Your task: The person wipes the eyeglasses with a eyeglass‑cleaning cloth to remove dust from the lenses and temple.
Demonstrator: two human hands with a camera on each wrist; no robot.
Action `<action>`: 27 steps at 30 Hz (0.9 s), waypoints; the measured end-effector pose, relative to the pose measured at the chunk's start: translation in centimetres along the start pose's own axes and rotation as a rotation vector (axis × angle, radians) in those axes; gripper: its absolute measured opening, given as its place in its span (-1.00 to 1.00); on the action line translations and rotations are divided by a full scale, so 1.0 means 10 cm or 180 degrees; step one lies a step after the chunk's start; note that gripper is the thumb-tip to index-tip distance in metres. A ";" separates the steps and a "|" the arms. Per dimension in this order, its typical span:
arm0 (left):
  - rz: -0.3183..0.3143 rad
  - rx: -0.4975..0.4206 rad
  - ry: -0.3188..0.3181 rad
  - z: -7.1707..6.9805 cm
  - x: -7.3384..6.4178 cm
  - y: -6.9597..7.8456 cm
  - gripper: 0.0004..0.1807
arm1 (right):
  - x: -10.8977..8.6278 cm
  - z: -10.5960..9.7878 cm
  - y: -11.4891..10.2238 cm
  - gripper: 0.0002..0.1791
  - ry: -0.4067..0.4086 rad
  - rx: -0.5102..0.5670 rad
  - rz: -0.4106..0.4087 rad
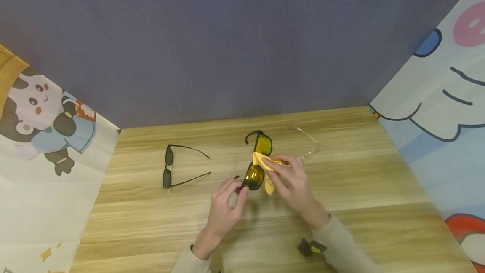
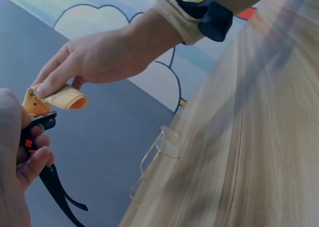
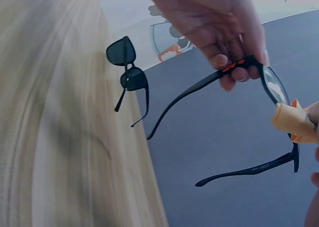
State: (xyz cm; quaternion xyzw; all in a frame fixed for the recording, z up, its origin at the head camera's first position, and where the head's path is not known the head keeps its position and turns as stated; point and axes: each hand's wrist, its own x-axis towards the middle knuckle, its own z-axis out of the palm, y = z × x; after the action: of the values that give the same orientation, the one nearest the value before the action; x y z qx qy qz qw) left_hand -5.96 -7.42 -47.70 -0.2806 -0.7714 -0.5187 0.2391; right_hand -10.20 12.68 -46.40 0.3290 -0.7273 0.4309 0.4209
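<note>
Black-framed sunglasses point(image 1: 254, 177) with yellow mirrored lenses are held up above the table. My left hand point(image 1: 224, 205) pinches them at one end, near the hinge, thumb at the lens edge and fingers around the temple point(image 3: 239, 65). In my right hand point(image 1: 293, 182) is a yellow-orange cleaning cloth point(image 1: 270, 186), pinched between thumb and fingers. The cloth lies against the frame around the bridge, between the two lenses. In the right wrist view the cloth point(image 3: 294, 121) covers part of the frame, and both temples extend away from the lenses.
Black sunglasses point(image 1: 167, 178) with open temples lie on the wooden table point(image 1: 144, 222) at the left. Thin wire-rimmed glasses point(image 1: 317, 144) lie behind my right hand. A grey wall point(image 1: 242, 45) stands at the back, with cartoon-printed panels point(image 1: 428, 113) at both sides.
</note>
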 end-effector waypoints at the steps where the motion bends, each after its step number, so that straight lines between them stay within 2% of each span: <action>1: 0.0003 -0.0006 -0.0004 0.00 0.00 0.00 -0.89 | 0.01 0.00 0.00 -0.70 0.0022 0.0011 0.0000; 5: 0.0018 -0.0028 -0.0026 0.01 -0.02 0.01 -0.89 | 0.06 -0.01 0.02 -0.69 0.0051 0.0004 0.0005; 12: 0.0031 -0.0083 -0.0043 0.00 -0.04 0.00 -0.89 | 0.09 -0.02 0.04 -0.70 -0.0109 -0.0251 -0.0065; 16: 0.0040 -0.0124 -0.0051 -0.01 -0.04 0.00 -0.90 | 0.10 -0.02 0.07 -0.71 -0.0109 -0.0290 -0.0108; 18: 0.0060 -0.0130 -0.0059 -0.01 -0.04 0.00 -0.90 | 0.12 -0.03 0.10 -0.70 -0.0057 -0.0266 -0.0056; 24: 0.0191 -0.0165 -0.0070 -0.01 -0.05 -0.01 -0.87 | 0.20 -0.09 0.21 -0.66 0.0064 -0.0110 0.0317; 27: 0.0233 -0.0171 -0.0067 0.00 -0.06 -0.02 -0.86 | 0.22 -0.12 0.24 -0.64 0.0046 -0.0054 0.0360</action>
State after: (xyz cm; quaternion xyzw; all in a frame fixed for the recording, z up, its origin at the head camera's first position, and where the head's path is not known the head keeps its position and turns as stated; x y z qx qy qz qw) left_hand -5.61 -7.62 -48.20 -0.3204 -0.7489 -0.5272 0.2421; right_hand -12.75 14.48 -44.95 0.2808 -0.7453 0.4502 0.4038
